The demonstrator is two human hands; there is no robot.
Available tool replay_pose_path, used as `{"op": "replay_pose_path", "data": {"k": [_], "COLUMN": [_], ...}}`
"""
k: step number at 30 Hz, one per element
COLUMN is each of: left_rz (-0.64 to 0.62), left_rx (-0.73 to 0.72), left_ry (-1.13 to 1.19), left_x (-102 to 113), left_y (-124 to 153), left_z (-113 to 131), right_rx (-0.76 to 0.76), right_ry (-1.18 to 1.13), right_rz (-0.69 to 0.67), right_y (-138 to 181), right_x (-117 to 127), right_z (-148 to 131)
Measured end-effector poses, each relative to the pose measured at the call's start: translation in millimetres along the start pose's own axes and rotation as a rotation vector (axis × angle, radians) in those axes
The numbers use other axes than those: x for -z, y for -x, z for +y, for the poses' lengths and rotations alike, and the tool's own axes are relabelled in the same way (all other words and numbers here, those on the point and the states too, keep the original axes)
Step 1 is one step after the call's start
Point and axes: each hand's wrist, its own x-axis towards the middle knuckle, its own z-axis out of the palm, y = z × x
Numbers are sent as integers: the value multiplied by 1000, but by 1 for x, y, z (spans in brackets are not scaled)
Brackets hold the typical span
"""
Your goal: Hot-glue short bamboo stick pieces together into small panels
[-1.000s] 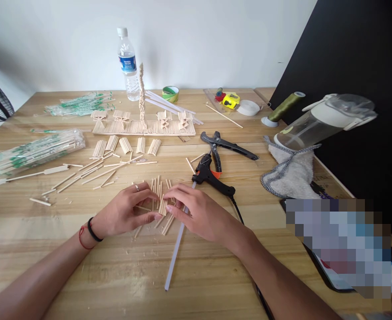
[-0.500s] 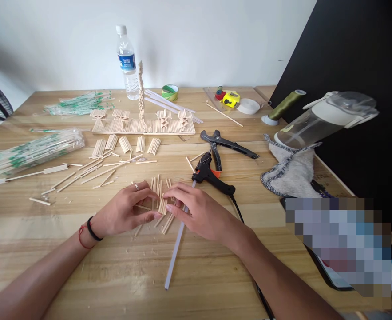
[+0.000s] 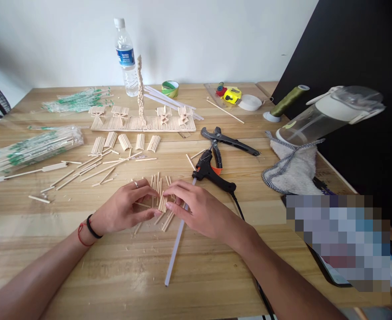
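Between my two hands is a small bundle of short wooden sticks point(image 3: 163, 203), lying side by side. My left hand point(image 3: 129, 205), with a ring on one finger, has its thumb and fingertips closed at the left side of the bundle. From the right, my right hand point(image 3: 196, 206) pinches the same sticks with thumb and forefinger. More loose cut sticks point(image 3: 156, 183) lie around and behind the fingertips. Just past my right hand rests a black glue gun point(image 3: 212, 173), and its long glue stick point(image 3: 175, 253) runs under that hand toward me.
Behind stand a stick-built model point(image 3: 116, 125) with a tall column and a water bottle point(image 3: 125, 58). Several small stick panels point(image 3: 124, 142) line its front. Bagged sticks point(image 3: 36, 146) lie left; cutting pliers point(image 3: 231, 142), a cloth point(image 3: 292, 164) and a clear cup point(image 3: 325, 115) are right.
My hands keep nearly the same hold on the short sticks. The view has shifted slightly; nothing on the table has visibly been moved.
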Motion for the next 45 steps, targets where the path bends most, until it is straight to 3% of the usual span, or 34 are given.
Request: {"op": "replay_pose_path", "data": {"k": [45], "left_rz": [-10], "left_rx": [28], "left_ry": [-14], "left_x": [1], "left_y": [0], "left_z": [2], "right_rx": [7], "right_ry": [37], "right_rz": [-43], "right_y": [1], "right_x": [4], "right_z": [-6]}}
